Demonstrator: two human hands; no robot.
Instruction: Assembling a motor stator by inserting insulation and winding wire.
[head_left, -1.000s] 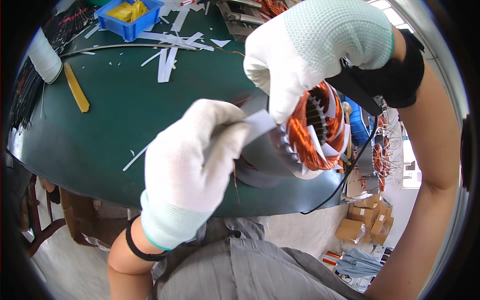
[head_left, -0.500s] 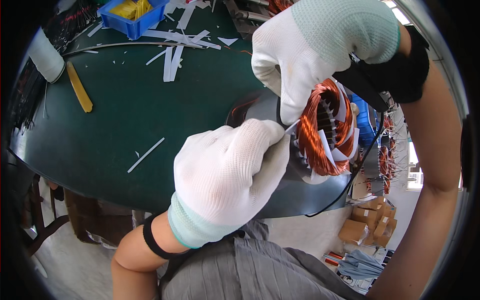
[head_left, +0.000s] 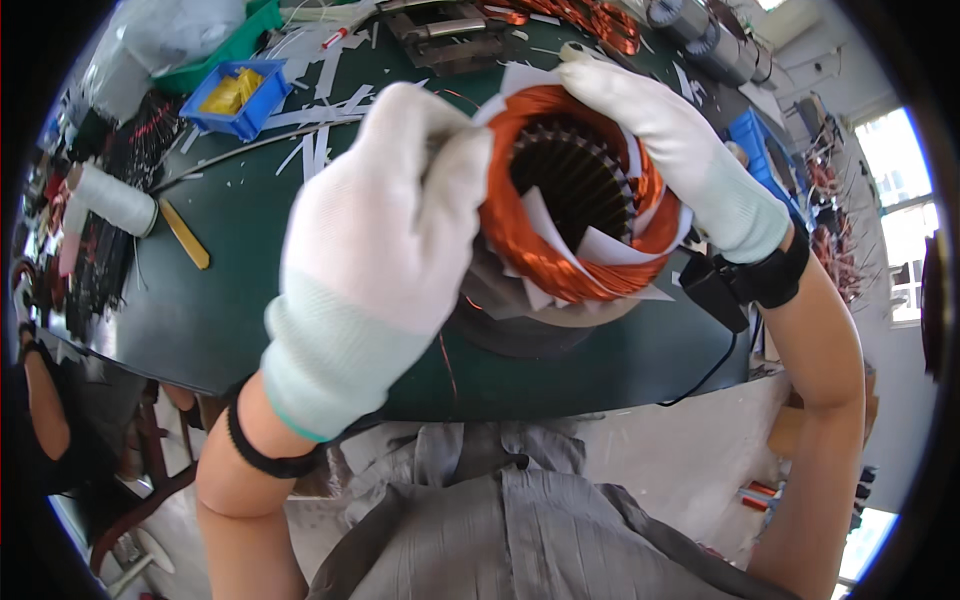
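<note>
A motor stator [head_left: 575, 255] with a ring of copper windings stands on the table in front of me, its slotted bore facing up. White insulation paper pieces [head_left: 600, 246] stick out between the coils. My left hand [head_left: 385, 210], in a white knit glove with a pale green cuff, is closed at the left side of the windings. Its fingertips are curled and blurred, so what they pinch is hidden. My right hand [head_left: 680, 140], gloved alike, lies with fingers stretched along the far right side of the coil ring, touching it.
Further off are a blue bin [head_left: 238, 103] with yellow pieces, white paper strips [head_left: 325, 80] and a metal fixture [head_left: 445, 38]. On the left lie a white thread spool [head_left: 115, 200] and a yellow strip tool [head_left: 185, 235]. A black cable [head_left: 710, 375] hangs at the right table edge.
The stator has turned from facing right to facing up. My right hand has moved from above it to its far right side; my left hand has moved up and left, and the thin white strip it pinched no longer shows.
</note>
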